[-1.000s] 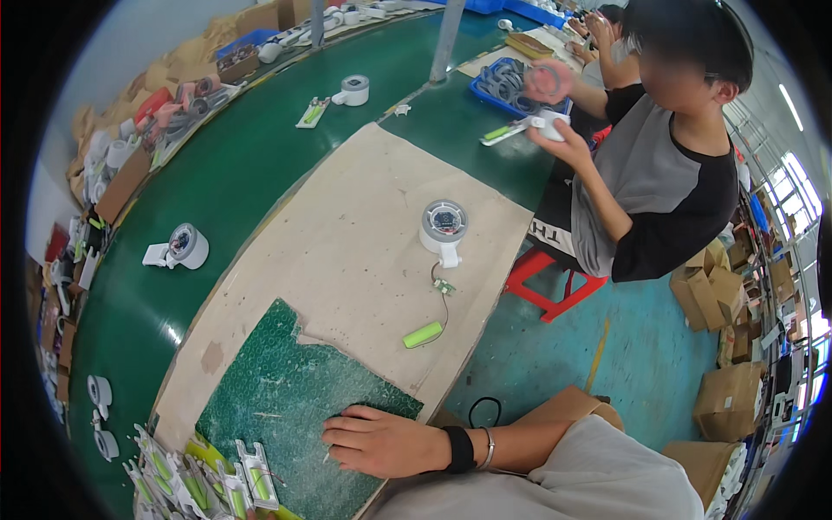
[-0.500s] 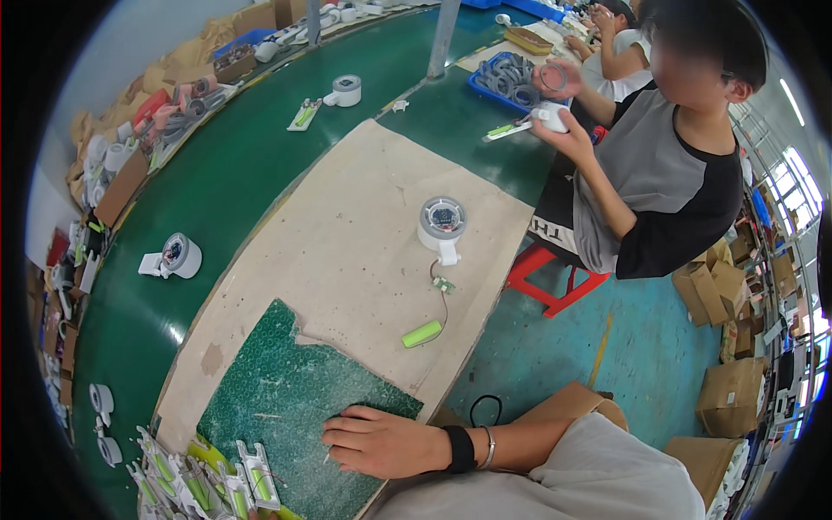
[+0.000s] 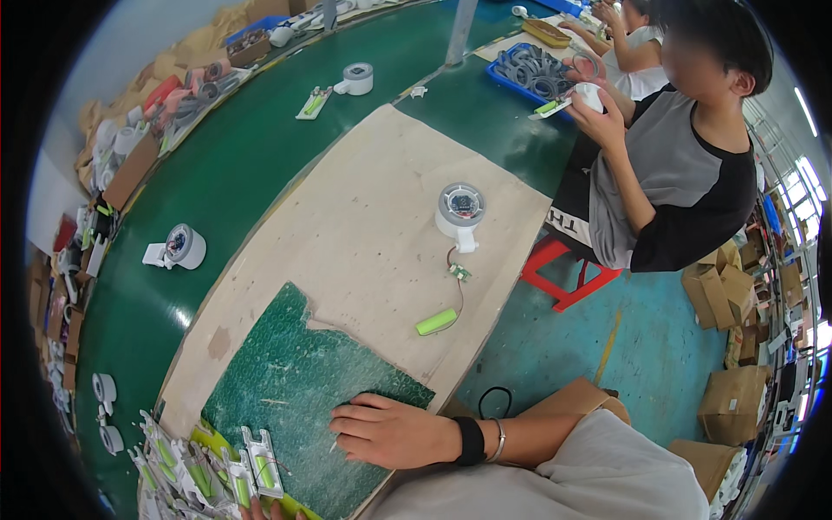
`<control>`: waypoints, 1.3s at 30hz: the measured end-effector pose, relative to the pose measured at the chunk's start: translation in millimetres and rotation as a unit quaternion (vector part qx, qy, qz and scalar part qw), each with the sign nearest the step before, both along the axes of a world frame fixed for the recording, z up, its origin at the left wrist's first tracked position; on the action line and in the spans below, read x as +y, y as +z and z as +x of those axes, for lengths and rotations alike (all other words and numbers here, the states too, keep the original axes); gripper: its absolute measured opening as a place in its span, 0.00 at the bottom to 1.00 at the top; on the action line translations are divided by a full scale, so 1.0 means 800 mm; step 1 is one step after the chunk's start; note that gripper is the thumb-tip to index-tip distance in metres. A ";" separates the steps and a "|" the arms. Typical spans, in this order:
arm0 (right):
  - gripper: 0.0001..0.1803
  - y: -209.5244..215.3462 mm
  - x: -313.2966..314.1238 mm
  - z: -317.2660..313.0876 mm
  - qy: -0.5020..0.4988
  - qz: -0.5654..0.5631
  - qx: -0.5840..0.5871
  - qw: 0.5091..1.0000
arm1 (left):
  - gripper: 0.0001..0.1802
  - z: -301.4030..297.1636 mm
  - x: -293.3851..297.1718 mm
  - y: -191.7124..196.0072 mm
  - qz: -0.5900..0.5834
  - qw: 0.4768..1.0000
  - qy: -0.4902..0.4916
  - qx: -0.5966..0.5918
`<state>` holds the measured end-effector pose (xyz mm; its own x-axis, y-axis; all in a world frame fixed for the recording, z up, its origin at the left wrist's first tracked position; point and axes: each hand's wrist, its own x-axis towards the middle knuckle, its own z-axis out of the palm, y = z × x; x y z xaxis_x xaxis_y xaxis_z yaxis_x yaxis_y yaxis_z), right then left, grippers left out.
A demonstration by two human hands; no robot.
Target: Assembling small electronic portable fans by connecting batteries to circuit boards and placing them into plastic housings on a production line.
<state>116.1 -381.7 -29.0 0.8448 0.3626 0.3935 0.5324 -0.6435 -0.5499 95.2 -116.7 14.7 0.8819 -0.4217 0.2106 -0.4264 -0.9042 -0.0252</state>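
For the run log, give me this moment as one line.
right hand: flat on green mat, holding nothing | left hand: fingertips only, bottom edge | green battery: wired to round white housing

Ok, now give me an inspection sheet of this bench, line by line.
Surface: green table with a beige board and a green textured mat on it.
Job's things: white housings holding green cells, beside the mat's lower edge.
Clutter: round white device, small circuit board and green battery on the board; a second round device on the table.
Hands: right hand flat on the mat, holding nothing; left hand only a sliver at the lower edge.
Cables: thin wire joins circuit board and battery; black cable loop on the floor.
Surroundings: a seated co-worker, red stool, blue tray, cardboard boxes.
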 end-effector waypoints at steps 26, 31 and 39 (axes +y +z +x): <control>0.13 0.004 -0.003 0.001 0.001 0.011 -0.004 1.000 | 0.16 0.001 -0.005 0.002 0.001 1.000 0.008 -0.001; 0.12 0.005 -0.005 0.001 0.001 0.015 0.004 1.000 | 0.15 0.001 -0.007 0.003 -0.005 1.000 -0.004 -0.013; 0.12 0.010 -0.006 0.002 0.012 0.005 0.014 1.000 | 0.17 -0.001 -0.001 0.002 0.005 1.000 0.016 0.003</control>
<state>118.0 -386.6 -20.8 0.8466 0.3794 0.3732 0.5319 -0.6248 -0.5716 94.3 -117.9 16.1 0.8960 -0.3953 0.2021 -0.3974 -0.9171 -0.0320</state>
